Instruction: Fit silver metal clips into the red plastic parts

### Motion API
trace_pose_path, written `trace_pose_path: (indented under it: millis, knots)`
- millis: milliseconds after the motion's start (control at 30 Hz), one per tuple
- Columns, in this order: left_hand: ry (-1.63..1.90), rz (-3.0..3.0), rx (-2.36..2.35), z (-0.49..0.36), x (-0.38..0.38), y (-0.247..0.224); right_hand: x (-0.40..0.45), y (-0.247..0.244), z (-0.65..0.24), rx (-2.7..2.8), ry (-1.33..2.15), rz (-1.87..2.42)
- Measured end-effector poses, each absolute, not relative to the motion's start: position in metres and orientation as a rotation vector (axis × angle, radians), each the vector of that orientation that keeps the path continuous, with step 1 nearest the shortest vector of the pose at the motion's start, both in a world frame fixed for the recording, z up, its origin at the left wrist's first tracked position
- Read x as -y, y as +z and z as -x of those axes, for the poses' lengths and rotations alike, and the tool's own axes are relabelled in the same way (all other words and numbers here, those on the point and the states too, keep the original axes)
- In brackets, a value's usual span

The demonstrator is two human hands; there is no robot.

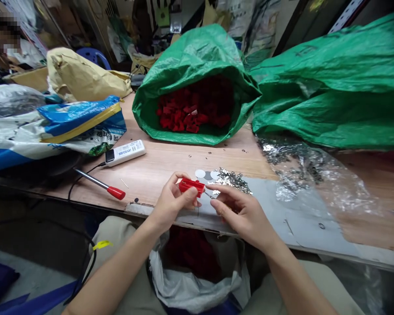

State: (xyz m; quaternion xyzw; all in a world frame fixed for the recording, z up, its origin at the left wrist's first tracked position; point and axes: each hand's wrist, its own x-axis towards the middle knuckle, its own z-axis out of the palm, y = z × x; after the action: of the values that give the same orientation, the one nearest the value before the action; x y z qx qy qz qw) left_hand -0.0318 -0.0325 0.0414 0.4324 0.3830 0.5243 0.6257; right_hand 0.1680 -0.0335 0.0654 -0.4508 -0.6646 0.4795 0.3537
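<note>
My left hand (172,200) is closed around a red plastic part (191,187) above the table's front edge. Just to its right, my right hand (238,210) pinches a small thin metal piece (209,195) between thumb and forefinger, its tip close to the right end of the red part. Behind my right hand lies a pile of small shiny metal pieces (233,180). Farther back, a green sack (193,57) lies with its mouth towards me, and many red parts (187,116) show inside.
On the left are a red-handled metal rod (116,192), a white device (126,152) with a cable, and a blue-white bag (82,118). A second green sack (331,87) and clear plastic (335,183) lie right. Below the edge hangs a white sack (197,297).
</note>
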Motion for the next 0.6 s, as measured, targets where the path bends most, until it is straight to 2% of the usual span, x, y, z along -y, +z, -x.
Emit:
trace_pose_path:
  millis: [133, 267, 467, 600]
  knots:
    - [1.203, -1.526, -1.106, 0.029, 0.039, 0.033, 0.025, 0.069, -0.178, 1.569, 1.48, 1.304]
    - [0.998, -2.017, -1.197, 0.03, 0.041, 0.03, 0.022, 0.065, -0.19, 1.7, 1.709, 1.408]
    - [0.876, -2.087, -1.217, 0.03, 0.034, 0.031, 0.028, 0.056, -0.186, 1.826, 1.608, 1.463]
    - [0.852, -2.058, -1.208, 0.03, 0.034, 0.031, 0.029, 0.056, -0.181, 1.933, 1.386, 1.466]
